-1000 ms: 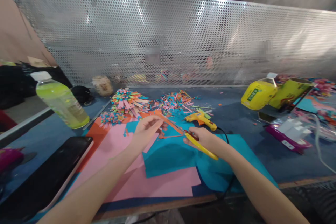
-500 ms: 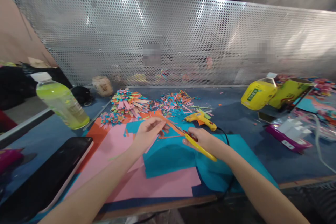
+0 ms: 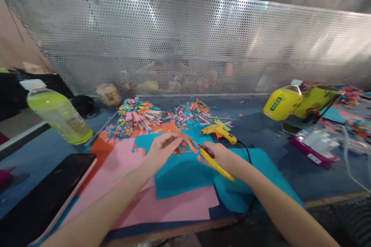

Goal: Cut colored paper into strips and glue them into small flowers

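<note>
Above smooth blue paper (image 3: 185,175), yellow-handled scissors (image 3: 216,164) meet a curling orange strip (image 3: 191,144).

My light is moderate and diffuse. Beyond my left hand (image 3: 166,146), white glare streaks the metal mesh (image 3: 185,38); faint shadows dull the blue paper (image 3: 185,175) below my right hand (image 3: 216,154). Wide-angle distortion stretches my view's edges.

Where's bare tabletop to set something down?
Best bet: the blue tabletop between the glue gun and purple packet, beyond the right teal sheet. A smaller patch lies between the green bottle and black slab. Crowded: around the left hand, right hand, the scissors and the scrap pile.
</note>
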`<state>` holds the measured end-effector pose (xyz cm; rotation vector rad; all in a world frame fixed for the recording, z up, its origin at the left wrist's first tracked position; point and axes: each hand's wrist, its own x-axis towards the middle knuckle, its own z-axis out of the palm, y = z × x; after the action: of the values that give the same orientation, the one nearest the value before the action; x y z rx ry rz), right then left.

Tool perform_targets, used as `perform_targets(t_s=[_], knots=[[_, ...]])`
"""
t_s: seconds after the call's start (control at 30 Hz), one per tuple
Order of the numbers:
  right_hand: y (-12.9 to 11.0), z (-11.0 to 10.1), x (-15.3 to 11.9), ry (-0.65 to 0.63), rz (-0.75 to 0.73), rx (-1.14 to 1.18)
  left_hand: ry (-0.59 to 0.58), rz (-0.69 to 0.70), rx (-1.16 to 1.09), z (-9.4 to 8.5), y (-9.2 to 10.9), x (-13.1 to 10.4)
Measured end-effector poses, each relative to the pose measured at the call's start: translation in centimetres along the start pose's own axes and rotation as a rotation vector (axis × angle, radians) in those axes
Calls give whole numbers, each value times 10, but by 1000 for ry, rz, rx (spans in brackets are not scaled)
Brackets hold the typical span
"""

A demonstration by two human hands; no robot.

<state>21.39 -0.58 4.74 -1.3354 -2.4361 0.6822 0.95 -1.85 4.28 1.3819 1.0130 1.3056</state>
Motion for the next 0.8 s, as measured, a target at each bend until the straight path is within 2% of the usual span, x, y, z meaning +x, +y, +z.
perform_targets(t_s=[0.23,0.37,0.47,0.57,0.67,0.73,0.8], knots=[[-6,-1,-5,23,-15,16,-72,23,28,6,1,-4],[-6,2,-2,41,-8,16,-67,18,65,10,2,-6],[-2,4,3,38,15,48,-103,10,114,5,6,-3],[2,2,7,73,47,49,-213,-27,252,-11,16,4],[4,-4,9,118,68,13,-433,-98,545,-39,24,13],[5,-7,10,145,75,3,-572,-127,729,-58,22,17],[7,-9,11,165,78,-15,-591,-126,925,-72,16,20]])
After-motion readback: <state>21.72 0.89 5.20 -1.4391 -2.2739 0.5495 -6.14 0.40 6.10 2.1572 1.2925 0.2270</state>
